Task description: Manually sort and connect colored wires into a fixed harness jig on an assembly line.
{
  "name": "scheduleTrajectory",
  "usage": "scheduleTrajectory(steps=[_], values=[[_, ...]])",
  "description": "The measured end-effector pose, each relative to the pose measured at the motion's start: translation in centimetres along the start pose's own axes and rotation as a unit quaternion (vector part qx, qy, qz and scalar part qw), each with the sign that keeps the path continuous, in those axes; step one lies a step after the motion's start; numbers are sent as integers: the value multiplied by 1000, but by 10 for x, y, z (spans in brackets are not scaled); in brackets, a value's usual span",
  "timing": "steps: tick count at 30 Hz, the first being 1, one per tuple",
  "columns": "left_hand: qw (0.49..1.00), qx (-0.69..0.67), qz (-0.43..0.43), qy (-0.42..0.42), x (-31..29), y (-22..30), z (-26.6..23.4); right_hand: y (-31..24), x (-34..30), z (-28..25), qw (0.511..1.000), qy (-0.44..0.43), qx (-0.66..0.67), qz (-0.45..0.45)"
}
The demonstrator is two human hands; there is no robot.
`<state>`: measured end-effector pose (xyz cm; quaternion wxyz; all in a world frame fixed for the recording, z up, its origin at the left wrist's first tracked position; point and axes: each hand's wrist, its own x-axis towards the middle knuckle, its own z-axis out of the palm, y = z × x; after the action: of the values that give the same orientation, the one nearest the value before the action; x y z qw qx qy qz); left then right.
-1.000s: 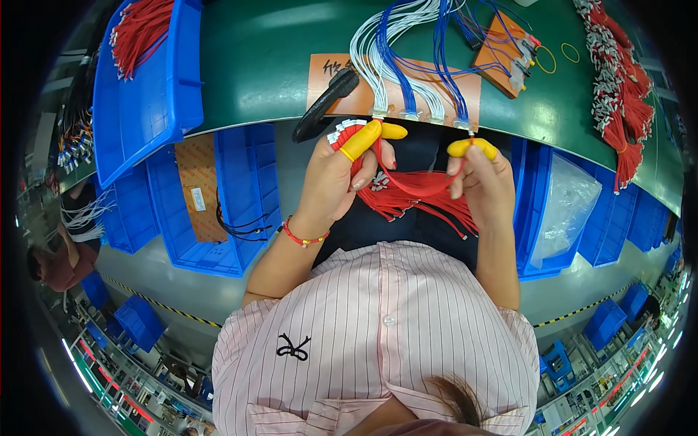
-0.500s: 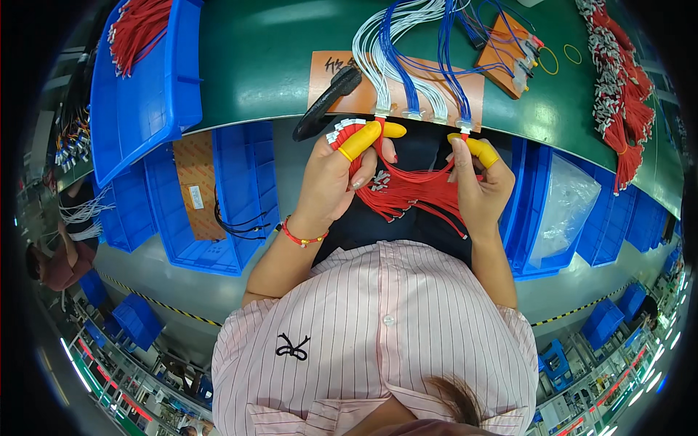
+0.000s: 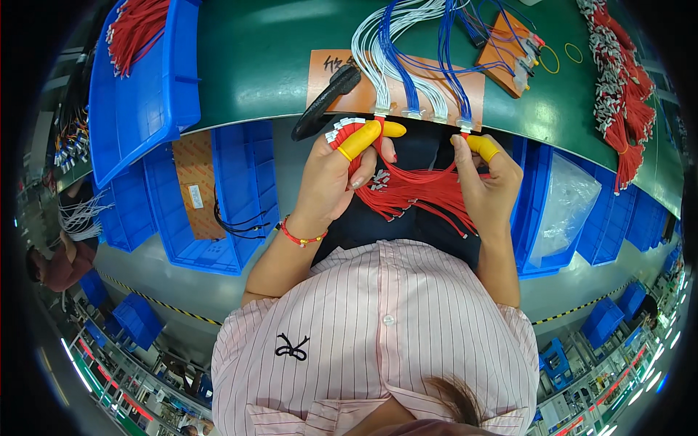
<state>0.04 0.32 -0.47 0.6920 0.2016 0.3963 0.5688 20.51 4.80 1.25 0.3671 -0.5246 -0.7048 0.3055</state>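
Note:
My left hand [image 3: 329,178], with yellow finger cots, is closed around a bundle of red wire cables [image 3: 422,193] whose white connectors [image 3: 345,128] poke out above the fingers. The bundle hangs between my hands over my lap. One of its ends meets a socket [image 3: 380,112] under the white wires on an orange board [image 3: 317,86]. My right hand [image 3: 491,182], also with a yellow cot, pinches a red cable just below a white connector [image 3: 465,127] at the socket under the blue wires. A black-handled tool [image 3: 326,105] lies by the board's left edge.
A blue bin [image 3: 182,94] with red cables stands at the left of the green table [image 3: 254,65]. An orange block [image 3: 500,69] with small parts sits back right, beside rubber bands [image 3: 573,53]. More red cables [image 3: 625,109] hang far right. Blue crates [image 3: 207,254] stand below the table edge.
My right hand has shifted slightly to the right, and the lower ends of the red cables have swung the same way. My left hand stays where it was.

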Motion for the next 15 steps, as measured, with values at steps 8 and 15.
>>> scheduleTrajectory(steps=[8,15], values=[[1000,-4,2,-12,0,-1,-2,-1,4,-9,963,-64,195,173],[1000,-5,-12,-4,0,-1,-1,7,-3,9,937,-16,288,195]])
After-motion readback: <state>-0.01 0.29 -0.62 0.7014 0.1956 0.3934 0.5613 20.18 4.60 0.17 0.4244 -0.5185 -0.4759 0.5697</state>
